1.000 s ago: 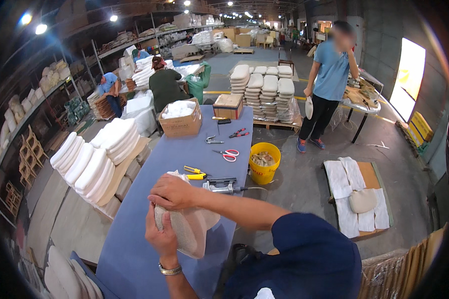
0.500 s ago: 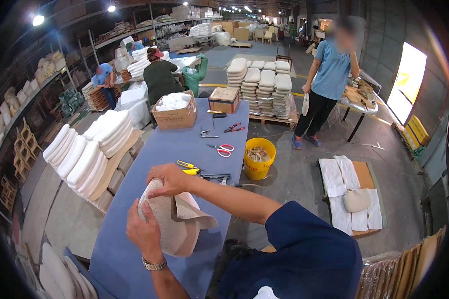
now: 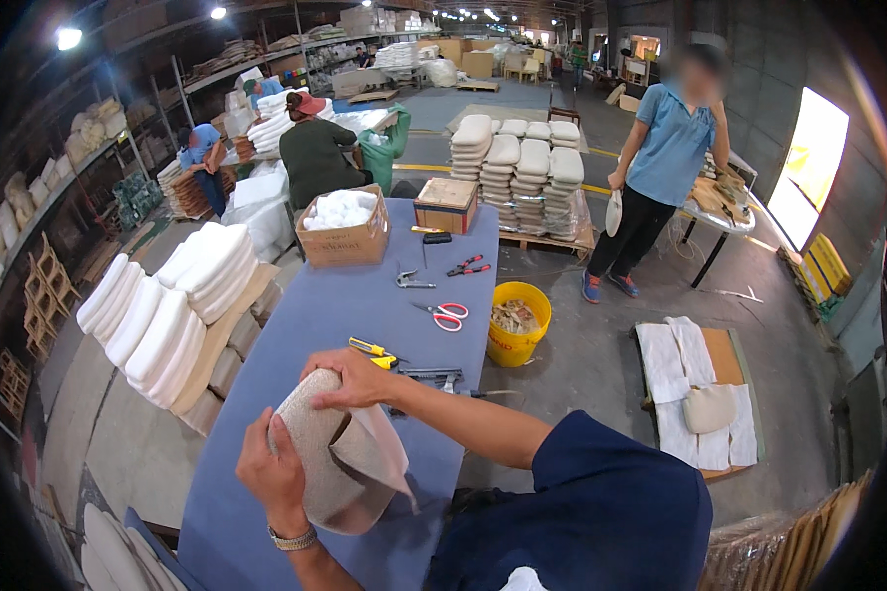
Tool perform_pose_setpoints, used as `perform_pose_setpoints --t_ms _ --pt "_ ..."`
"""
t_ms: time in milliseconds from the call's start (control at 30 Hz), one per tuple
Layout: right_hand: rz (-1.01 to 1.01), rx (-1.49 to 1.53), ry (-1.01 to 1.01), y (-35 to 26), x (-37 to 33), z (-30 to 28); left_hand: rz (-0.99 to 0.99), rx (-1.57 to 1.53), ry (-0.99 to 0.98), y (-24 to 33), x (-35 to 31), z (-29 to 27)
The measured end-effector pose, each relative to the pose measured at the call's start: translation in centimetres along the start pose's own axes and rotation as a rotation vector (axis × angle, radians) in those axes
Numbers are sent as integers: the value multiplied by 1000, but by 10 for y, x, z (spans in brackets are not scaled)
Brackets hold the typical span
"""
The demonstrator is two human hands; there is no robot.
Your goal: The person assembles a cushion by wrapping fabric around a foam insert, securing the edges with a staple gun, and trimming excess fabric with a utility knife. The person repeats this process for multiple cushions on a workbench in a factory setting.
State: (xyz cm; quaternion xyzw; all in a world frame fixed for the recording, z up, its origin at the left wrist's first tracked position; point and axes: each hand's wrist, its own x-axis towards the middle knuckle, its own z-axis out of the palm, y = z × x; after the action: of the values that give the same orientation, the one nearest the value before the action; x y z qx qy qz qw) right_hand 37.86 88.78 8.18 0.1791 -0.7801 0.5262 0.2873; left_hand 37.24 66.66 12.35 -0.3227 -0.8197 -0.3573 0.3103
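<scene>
A beige fabric seat cover (image 3: 317, 448), curved at its upper edge, is held up over the blue-topped table. A loose flap with a paler underside hangs at its right; whether padding is inside is hidden. My left hand (image 3: 274, 471), with a metal-band watch on the wrist, grips the cover's left edge, thumb on the near face. On the top edge my right hand (image 3: 350, 378) is closed, its thumb pressing the fabric. Just beyond that hand lie a yellow-handled screwdriver (image 3: 368, 347) and a black tool (image 3: 432, 375), perhaps a staple gun.
Red-handled scissors (image 3: 449, 316), pliers (image 3: 468, 266) and a carton of white stuffing (image 3: 343, 236) are on the table (image 3: 286, 345). Right of it stands a yellow bucket (image 3: 515, 347). White cushions (image 3: 158, 330) are stacked at left. A person in blue (image 3: 670, 138) stands at right.
The cover has tilted, showing more of its broad face, and its flap now hangs lower. Both hands have shifted slightly down in view, still gripping it. The standing person's head has turned.
</scene>
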Motion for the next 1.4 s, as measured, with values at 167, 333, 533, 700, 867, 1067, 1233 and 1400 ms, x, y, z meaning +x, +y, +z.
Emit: perform_pose_setpoints --t_ms 167,333,533,700,867,1067,1233,1400 --pt "213 21 -8 12 0 -28 -2 -9 -53 -5 30 32" --pt "282 121 -54 48 2 -49 -188 -50 -147 7 44 49" --pt "249 293 41 74 -4 -63 -292 -200 -259 14 60 68" --pt "316 402 77 102 3 -70 -215 -95 -318 20 79 92" --pt "525 634 -34 127 10 -68 -29 -8 -289 19 74 95" --pt "508 707 -35 127 12 -66 16 -94 -188 13 60 96" --pt "444 599 1 158 3 -63 -324 -36 -226 13 22 92" --pt "589 716 134 159 -9 -83 -560 82 -235 -32 -127 98"
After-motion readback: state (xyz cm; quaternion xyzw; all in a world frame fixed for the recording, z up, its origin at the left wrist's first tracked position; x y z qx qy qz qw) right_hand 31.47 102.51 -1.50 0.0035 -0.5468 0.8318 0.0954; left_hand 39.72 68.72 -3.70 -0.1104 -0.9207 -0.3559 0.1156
